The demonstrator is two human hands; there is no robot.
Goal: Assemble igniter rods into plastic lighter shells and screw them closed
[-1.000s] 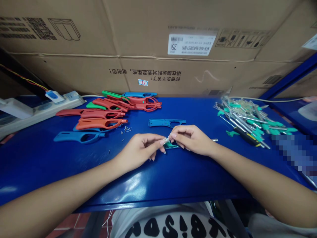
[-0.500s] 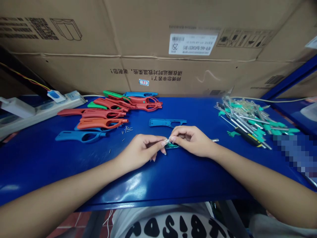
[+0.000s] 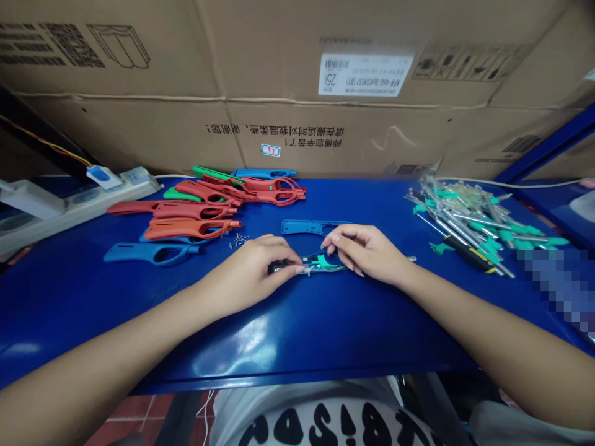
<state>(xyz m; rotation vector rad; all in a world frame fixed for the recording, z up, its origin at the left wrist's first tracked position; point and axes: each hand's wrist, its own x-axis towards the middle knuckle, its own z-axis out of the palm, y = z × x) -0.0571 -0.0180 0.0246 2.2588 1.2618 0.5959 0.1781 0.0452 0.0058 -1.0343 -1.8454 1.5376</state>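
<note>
A partly assembled lighter body [image 3: 320, 264], blue shell with green and metal parts inside, lies on the blue table [image 3: 325, 328] between my hands. My left hand [image 3: 253, 272] rests over its left end, fingers curled and pressing on it. My right hand [image 3: 365, 253] covers its right end, fingertips pinching down on the green part. A thin metal tip [image 3: 411, 259] sticks out past my right hand. An empty blue half-shell [image 3: 304, 227] lies just behind.
Red, green and blue shells [image 3: 204, 207] are piled at the back left, with small loose pins [image 3: 238, 240] beside them. A heap of metal tubes with green ends [image 3: 474, 226] lies at the right. A power strip [image 3: 69, 201] sits far left; cardboard boxes [image 3: 297, 87] form the back wall.
Both hands came down from pinching a small clear piece together in the air. They now press on the lighter body lying on the table.
</note>
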